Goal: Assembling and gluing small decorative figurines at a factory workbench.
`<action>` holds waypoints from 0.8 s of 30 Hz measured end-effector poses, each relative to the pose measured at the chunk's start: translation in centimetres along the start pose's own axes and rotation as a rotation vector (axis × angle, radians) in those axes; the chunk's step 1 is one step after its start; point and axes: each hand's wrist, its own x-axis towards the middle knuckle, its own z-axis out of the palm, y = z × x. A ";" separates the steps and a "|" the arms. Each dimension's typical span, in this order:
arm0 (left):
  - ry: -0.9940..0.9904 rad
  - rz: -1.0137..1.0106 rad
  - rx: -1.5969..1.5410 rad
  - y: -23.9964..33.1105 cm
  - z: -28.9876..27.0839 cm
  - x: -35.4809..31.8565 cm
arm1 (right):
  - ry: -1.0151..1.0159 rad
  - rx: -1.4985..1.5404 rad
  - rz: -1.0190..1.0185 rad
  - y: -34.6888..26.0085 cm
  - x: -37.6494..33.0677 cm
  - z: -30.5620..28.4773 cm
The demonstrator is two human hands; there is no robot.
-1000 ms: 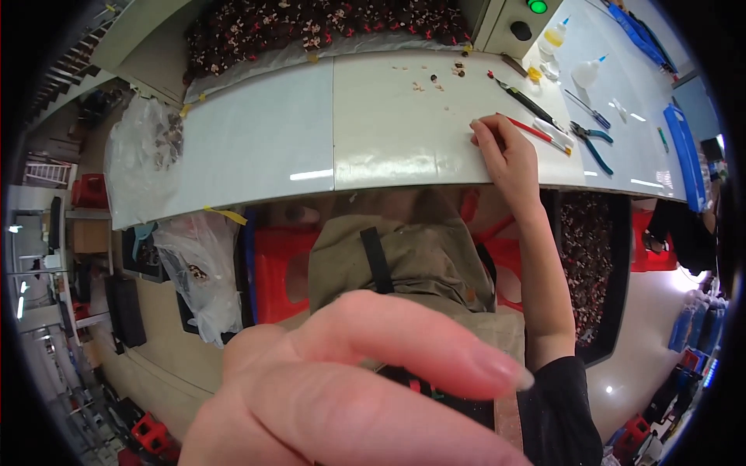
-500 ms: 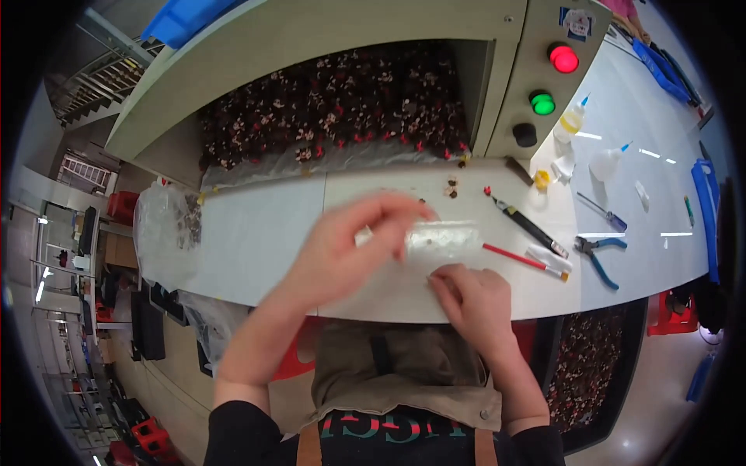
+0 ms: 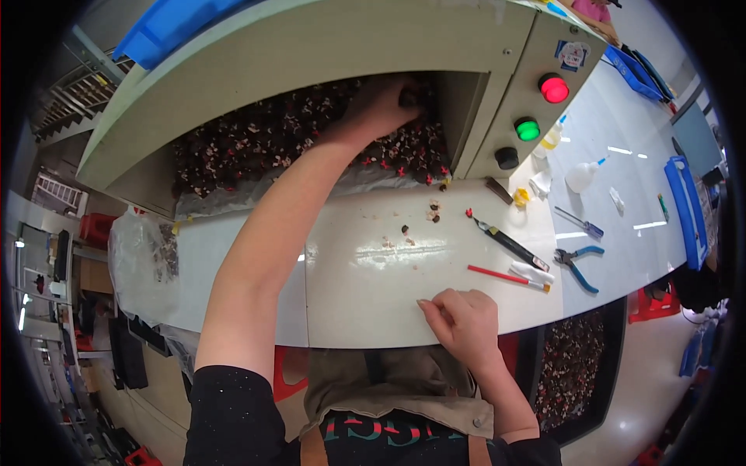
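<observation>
My left hand (image 3: 381, 110) reaches deep into the machine's wide opening, over a heap of small dark brown pieces (image 3: 256, 151) mixed with pale pink and red bits. Its finger and thumb curl toward each other near the far right of the heap; what lies between them is too dark to make out. My right hand (image 3: 464, 317) rests near the table's front edge, fingers curled in and thumb against them. Whatever it may hold is hidden. A few loose brown and pale pieces (image 3: 434, 211) lie on the white table (image 3: 365, 303) between the hands.
The machine's side panel carries a red light (image 3: 553, 88), a green light (image 3: 527, 128) and a black knob (image 3: 507, 158). To the right lie a black-handled knife (image 3: 513, 245), red brush (image 3: 505, 274), pliers (image 3: 576, 268), screwdriver (image 3: 583, 223) and white squeeze bottle (image 3: 583, 177).
My left hand has gone from above the table, forward into the machine's opening. The right hand stays near the front edge, still curled. The whole view has shifted slightly.
</observation>
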 end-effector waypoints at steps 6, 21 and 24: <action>0.056 -0.197 -0.229 0.9 -1.3 -1.8 | 0.029 -0.051 -0.031 -0.1 -0.3 0.5; 0.185 -0.884 -1.770 17.2 -8.7 -24.6 | -0.348 0.023 -0.201 -0.5 0.3 0.0; 0.307 -0.936 -1.843 17.8 -8.7 -25.1 | -0.261 -0.061 -0.273 -0.1 1.5 1.7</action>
